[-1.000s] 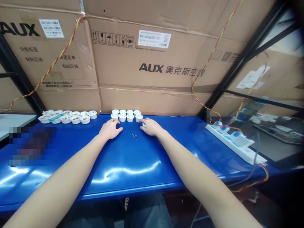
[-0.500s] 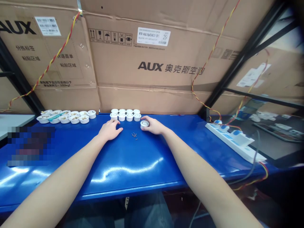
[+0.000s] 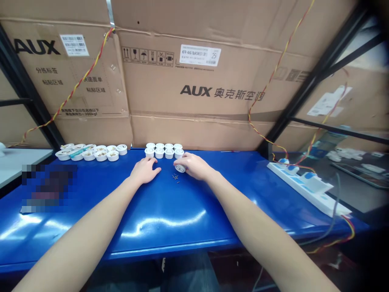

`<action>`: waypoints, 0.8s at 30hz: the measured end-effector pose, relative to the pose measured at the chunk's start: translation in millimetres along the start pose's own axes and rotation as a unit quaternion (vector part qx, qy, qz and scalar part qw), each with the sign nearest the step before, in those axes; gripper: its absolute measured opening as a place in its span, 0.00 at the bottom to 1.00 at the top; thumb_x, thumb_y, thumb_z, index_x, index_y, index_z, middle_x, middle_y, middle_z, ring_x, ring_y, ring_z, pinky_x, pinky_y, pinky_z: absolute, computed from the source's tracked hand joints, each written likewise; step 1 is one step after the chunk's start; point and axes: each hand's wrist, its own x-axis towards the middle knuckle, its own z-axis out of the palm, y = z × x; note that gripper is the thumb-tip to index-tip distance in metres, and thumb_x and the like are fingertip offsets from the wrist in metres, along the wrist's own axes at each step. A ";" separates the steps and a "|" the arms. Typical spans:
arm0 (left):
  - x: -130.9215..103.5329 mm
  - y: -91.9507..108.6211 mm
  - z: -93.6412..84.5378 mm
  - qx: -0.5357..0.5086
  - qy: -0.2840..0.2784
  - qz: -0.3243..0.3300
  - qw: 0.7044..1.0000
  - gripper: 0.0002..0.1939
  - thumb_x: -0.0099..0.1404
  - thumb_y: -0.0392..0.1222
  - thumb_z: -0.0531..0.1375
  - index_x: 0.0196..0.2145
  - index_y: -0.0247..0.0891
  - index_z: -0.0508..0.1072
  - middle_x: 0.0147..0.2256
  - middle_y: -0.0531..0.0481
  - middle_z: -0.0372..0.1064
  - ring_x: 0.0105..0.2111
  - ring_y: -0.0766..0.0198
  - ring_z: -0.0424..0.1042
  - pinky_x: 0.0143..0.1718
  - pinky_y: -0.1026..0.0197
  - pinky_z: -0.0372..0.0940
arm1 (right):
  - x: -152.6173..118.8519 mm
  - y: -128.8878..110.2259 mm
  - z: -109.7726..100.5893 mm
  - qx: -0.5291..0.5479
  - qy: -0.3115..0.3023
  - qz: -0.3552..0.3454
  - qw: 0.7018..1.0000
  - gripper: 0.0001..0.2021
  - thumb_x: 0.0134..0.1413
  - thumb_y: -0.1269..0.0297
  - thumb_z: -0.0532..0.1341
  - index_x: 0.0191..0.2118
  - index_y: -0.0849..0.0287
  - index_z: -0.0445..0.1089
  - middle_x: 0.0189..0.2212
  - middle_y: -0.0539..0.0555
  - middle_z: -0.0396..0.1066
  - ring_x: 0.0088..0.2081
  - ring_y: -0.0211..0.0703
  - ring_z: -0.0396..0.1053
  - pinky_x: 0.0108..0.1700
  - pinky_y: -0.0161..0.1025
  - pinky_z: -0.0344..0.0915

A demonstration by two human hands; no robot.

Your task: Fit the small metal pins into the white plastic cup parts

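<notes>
Head view: the right hand [image 3: 194, 165] has drawn one small white cup [image 3: 180, 168] out of the cluster of white cups [image 3: 164, 150] at the far edge of the blue table [image 3: 170, 215] and now tips it over the tiny screws [image 3: 175, 177] just beside it. Its fingers curl around the cup. The left hand [image 3: 145, 170] rests flat and loose on the table, left of the screws.

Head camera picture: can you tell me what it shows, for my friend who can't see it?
A person's right hand tips a small white cup over a few tiny screws on a blue table. The left hand rests flat nearby. More white cups stand behind, before cardboard boxes.
</notes>
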 end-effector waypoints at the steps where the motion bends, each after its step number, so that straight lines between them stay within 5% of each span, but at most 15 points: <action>1: -0.3 0.5 -0.4 0.000 -0.001 0.000 1.000 0.22 0.65 0.55 0.53 0.52 0.41 0.69 0.55 0.44 0.66 0.57 0.49 0.64 0.56 0.49 0.60 | -0.1 0.0 -0.9 -0.005 -0.004 -0.003 1.000 0.19 0.54 0.75 0.56 0.48 0.50 0.74 0.41 0.54 0.71 0.43 0.46 0.66 0.42 0.37 0.61; 14: -1.9 2.1 -1.2 -0.008 0.002 0.001 1.000 0.23 0.65 0.54 0.53 0.52 0.41 0.69 0.56 0.44 0.66 0.57 0.49 0.64 0.58 0.48 0.60 | 1.7 -1.0 4.6 0.018 -0.002 -0.058 0.998 0.24 0.52 0.80 0.55 0.49 0.50 0.75 0.49 0.50 0.73 0.49 0.46 0.65 0.49 0.38 0.62; 20: -1.5 1.0 0.0 -0.014 0.003 -0.002 1.000 0.23 0.65 0.55 0.53 0.52 0.41 0.69 0.55 0.44 0.67 0.57 0.50 0.64 0.57 0.48 0.59 | -12.0 30.3 2.1 0.076 -0.010 0.146 0.986 0.27 0.49 0.58 0.67 0.56 0.52 0.65 0.46 0.56 0.74 0.44 0.49 0.71 0.44 0.39 0.64; 24: -1.5 0.3 0.7 -0.013 0.003 0.000 1.000 0.23 0.65 0.55 0.52 0.52 0.41 0.69 0.55 0.44 0.67 0.57 0.50 0.64 0.58 0.48 0.59 | -22.4 59.5 14.4 0.120 -0.025 0.286 0.950 0.26 0.59 0.52 0.58 0.60 0.57 0.58 0.49 0.60 0.73 0.47 0.52 0.72 0.46 0.42 0.66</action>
